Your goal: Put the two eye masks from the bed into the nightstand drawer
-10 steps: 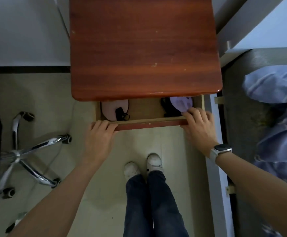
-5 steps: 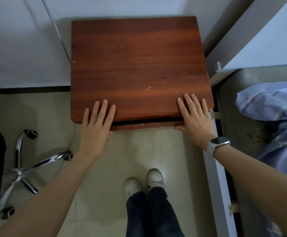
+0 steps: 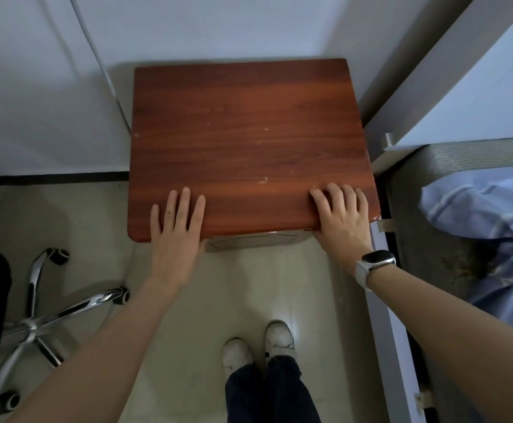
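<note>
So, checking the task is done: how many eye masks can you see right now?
0. None shows on the nightstand top, the floor or the visible bedding. The drawer looks shut, so any inside are hidden.

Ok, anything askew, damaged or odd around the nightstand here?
Nothing major. The reddish-brown wooden nightstand top has small pale chips near its front edge. Both hands, left and right, rest flat on it; the drawer front looks flush.
</note>
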Motion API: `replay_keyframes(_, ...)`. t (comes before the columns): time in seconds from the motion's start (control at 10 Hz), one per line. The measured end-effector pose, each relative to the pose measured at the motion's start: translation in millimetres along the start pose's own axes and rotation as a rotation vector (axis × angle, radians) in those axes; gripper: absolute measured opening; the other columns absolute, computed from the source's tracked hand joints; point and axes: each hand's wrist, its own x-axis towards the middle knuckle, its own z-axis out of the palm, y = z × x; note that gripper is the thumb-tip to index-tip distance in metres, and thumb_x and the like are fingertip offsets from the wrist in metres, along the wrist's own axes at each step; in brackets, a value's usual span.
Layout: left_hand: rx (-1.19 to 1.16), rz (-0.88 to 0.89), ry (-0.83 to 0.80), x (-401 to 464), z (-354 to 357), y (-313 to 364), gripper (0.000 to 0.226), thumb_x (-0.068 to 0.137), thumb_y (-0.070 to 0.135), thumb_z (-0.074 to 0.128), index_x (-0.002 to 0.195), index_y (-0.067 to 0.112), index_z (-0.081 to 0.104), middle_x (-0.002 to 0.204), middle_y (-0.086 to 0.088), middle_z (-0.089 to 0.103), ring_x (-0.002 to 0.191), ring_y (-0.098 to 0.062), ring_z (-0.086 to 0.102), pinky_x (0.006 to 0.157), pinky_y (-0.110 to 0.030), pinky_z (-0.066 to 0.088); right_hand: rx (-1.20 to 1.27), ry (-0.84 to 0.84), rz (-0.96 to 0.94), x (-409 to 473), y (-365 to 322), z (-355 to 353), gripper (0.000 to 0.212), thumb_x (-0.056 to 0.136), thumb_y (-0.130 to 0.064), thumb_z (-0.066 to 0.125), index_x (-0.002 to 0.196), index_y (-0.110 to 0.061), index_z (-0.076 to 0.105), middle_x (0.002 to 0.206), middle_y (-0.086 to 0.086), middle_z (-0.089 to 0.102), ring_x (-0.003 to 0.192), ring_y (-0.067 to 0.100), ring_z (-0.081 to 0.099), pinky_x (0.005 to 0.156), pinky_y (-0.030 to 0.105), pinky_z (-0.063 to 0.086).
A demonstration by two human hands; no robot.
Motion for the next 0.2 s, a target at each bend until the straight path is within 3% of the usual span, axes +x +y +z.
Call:
replay_keyframes(0.1, -0.071, -0.041, -0.051, 1, -2, 2, 0.090, 0.077, 0.059, 0.055, 0.144, 0.017, 0.013, 0.155, -0.017, 0.011, 0.143, -0.033, 0.004, 0.113, -0.058, 0.003, 0.226, -0.193, 0.021, -8, -2, -19, 0.067, 0.075, -0.037, 0.067, 0.133, -0.014, 0.042, 0.136, 0.018, 0.044, 0.127, 0.040, 0.036, 0.111, 0.058, 0.025)
replay_keyframes(0.2, -0.242, -0.184, -0.034, 11, -7, 15, 0.085, 0.072, 0.081, 0.016, 0.142, 0.033, 0.015, 0.157, -0.006, 0.007, 0.144, -0.027, -0.004, 0.112, -0.057, -0.006, 0.801, -0.182, 0.158, -11, -1, -64, 0.048, 0.085, -0.032, 0.060, 0.130, -0.017, 0.048, 0.134, 0.006, 0.047, 0.127, 0.023, 0.040, 0.108, 0.037, 0.032)
